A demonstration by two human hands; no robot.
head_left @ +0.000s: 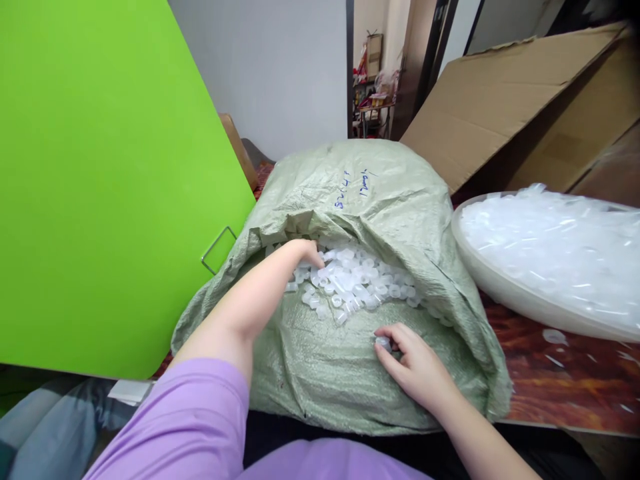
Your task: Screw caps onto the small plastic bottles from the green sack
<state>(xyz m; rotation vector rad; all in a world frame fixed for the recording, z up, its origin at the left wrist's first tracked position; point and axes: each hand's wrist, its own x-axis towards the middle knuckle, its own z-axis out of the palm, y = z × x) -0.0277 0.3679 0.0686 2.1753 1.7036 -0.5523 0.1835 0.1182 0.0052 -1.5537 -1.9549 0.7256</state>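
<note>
A large pale green woven sack (320, 373) lies open in front of me, with blue handwriting on its upper side. Inside its mouth is a heap of small translucent white plastic pieces (360, 280), short and ring- or cap-like. My left hand (311, 253) reaches into the sack at the left of the heap, and most of its fingers are hidden. Over the sack's lower flap, my right hand (413, 363) holds a small translucent plastic piece (383, 343) between thumb and fingers.
To the right, a wide white basin (500, 273) is heaped with clear plastic pieces. Behind it leans an open cardboard box (505, 100). A bright green panel (110, 187) with a wire handle (219, 250) stands at left. Scraps lie on the reddish-brown tabletop (540, 387).
</note>
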